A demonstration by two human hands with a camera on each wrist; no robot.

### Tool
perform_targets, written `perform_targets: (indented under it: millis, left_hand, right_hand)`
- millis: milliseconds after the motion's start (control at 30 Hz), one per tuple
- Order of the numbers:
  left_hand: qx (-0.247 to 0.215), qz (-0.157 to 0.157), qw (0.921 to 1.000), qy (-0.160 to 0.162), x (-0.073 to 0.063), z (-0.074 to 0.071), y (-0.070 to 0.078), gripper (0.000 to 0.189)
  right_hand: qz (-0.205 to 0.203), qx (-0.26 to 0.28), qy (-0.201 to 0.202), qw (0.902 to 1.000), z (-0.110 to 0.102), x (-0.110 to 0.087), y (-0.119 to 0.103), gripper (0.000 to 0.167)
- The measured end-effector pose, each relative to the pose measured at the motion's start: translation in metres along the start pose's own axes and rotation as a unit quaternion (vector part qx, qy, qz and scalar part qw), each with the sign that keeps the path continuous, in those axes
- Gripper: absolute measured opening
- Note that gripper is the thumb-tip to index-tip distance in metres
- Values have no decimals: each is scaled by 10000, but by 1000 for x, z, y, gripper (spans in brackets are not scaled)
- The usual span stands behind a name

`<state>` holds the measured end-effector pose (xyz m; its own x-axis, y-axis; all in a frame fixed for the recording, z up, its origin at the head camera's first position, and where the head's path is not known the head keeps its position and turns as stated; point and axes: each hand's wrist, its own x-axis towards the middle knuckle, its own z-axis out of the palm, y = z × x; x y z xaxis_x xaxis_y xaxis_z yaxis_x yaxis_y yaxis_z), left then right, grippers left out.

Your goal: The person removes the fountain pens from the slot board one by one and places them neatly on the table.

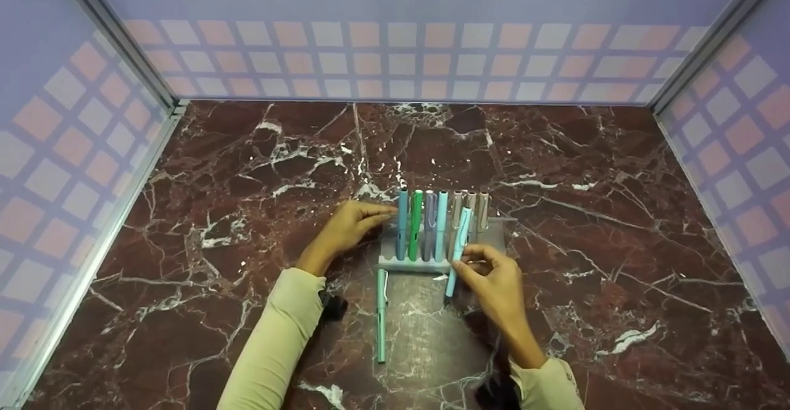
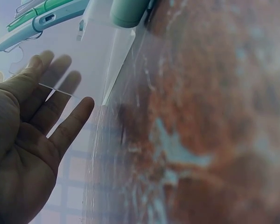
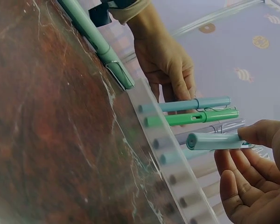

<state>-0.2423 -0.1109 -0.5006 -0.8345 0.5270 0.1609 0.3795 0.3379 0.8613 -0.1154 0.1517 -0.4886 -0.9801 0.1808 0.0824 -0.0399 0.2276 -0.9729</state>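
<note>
In the head view, a clear pen rack (image 1: 413,265) stands on the marbled worktop (image 1: 617,225). From the rack's left end run a teal-blue pen (image 1: 402,225), a green pen (image 1: 415,225), a purple pen (image 1: 429,231) and a light blue pen (image 1: 441,228); three brownish pens (image 1: 484,212) sit toward its right end. The right hand (image 1: 497,277) is in front of the rack, toward the right, pinching a pale blue pen (image 1: 460,242), which is tilted, its upper part overlapping the brownish pens and its lower end in front of the rack's ledge. A sage pen (image 1: 381,326) lies on the worktop before the rack's left end. The left hand (image 1: 352,225) is at that same end.

In the left wrist view, the left hand pinches the edge of the rack's panel, thumb on the near side and fingers behind (they show through the clear plastic), little finger extended. The sage pen's blurred end is beside the rack.

In the right wrist view, the right hand holds the pale blue pen between thumb and fingers over the rack's pens. The sage pen's clip end is by the rack's corner; whether they touch, I cannot tell.
</note>
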Motion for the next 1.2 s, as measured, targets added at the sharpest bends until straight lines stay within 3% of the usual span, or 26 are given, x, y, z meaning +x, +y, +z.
perform_targets:
  millis: [533, 900, 1200]
  left_hand:
    - [81, 78, 9999, -74, 5, 1, 2, 24]
    - [-114, -101, 9999, 44, -3, 0, 0, 23]
    - [70, 24, 9999, 72, 0, 1, 2, 22]
  right_hand:
    - [88, 182, -231, 9995, 11, -11, 1, 22]
    - [131, 61, -810, 9966, 30, -23, 2, 22]
    - [-7, -270, -1217, 9922, 45, -34, 4, 21]
